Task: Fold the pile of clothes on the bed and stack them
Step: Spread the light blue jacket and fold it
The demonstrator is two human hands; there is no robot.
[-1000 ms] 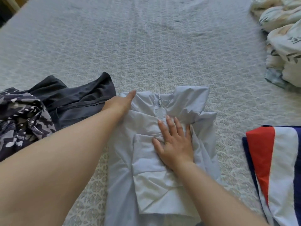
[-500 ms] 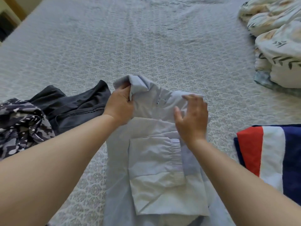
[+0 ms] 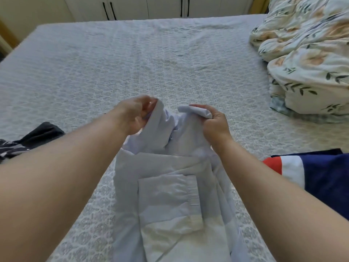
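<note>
Bed (image 3: 132, 59), pale patterned cover; floral duvet (image 3: 309, 59) heaped at its right edge; pale blue shirt (image 3: 170, 195), partly folded, lying mid-bed at the near side, collar end raised off the cover; red, white and navy garment (image 3: 309, 171) flat to the shirt's right; dark garment (image 3: 37, 135) at left, beside a camouflage piece (image 3: 9, 148); left hand (image 3: 132, 116), fingers curled round one raised corner; right hand (image 3: 213, 123), fingers clenched on the other.
</note>
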